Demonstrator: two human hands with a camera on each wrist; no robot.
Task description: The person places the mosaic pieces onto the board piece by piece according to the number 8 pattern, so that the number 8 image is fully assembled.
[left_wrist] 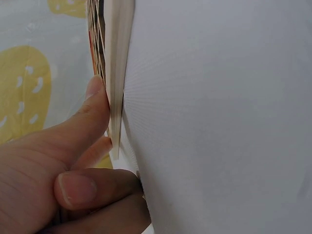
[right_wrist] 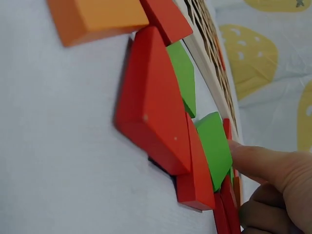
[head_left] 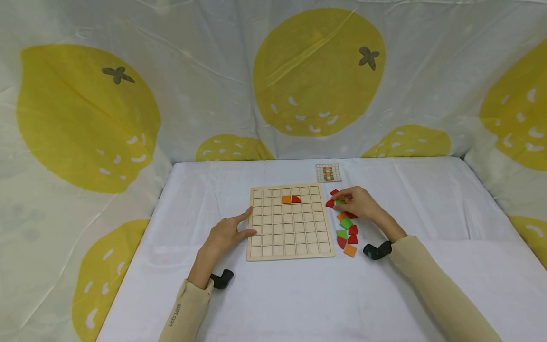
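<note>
A wooden grid board (head_left: 282, 242) lies on the white cloth, with an orange square (head_left: 286, 200) and a red quarter-round piece (head_left: 296, 199) side by side in its upper cells. My left hand (head_left: 225, 233) touches the board's left edge with thumb and index finger spread apart; its other fingers are curled beneath in the left wrist view. Right of the board, my right hand (head_left: 359, 203) reaches down among loose red, green and orange pieces, its fingertips around a green piece (head_left: 340, 203). A red piece (head_left: 330, 203) lies beside them. Whether the fingertips pinch anything is hidden.
More loose pieces trail toward me along the board's right side, ending at an orange square (head_left: 350, 251). A small pattern card (head_left: 328, 173) lies beyond the board's top right corner. A lemon-print cloth (head_left: 205, 104) hangs behind the table.
</note>
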